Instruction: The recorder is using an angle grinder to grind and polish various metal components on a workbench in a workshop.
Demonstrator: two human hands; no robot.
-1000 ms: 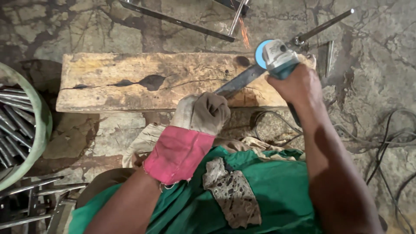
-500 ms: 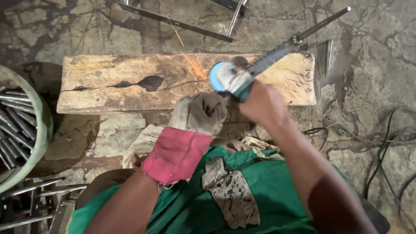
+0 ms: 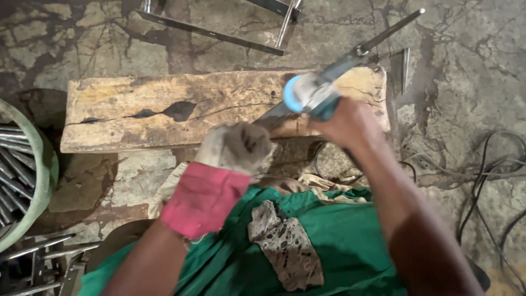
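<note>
1. The left hand [image 3: 235, 147], in a glove, is closed on the near end of the metal bar [image 3: 350, 55]; it should be held tight.
2. The right hand [image 3: 348, 123] is wrapped round the grinder [image 3: 309, 94]; it should be kept steady.
3. The bar lies slanted across the wooden block [image 3: 164, 109]; it should be pressed flat.
4. Cables [image 3: 493, 170] on the floor should be kept away.

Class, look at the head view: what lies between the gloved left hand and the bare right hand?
The flat metal bar spans the gap between left hand and right hand, resting on the wooden block.
</note>
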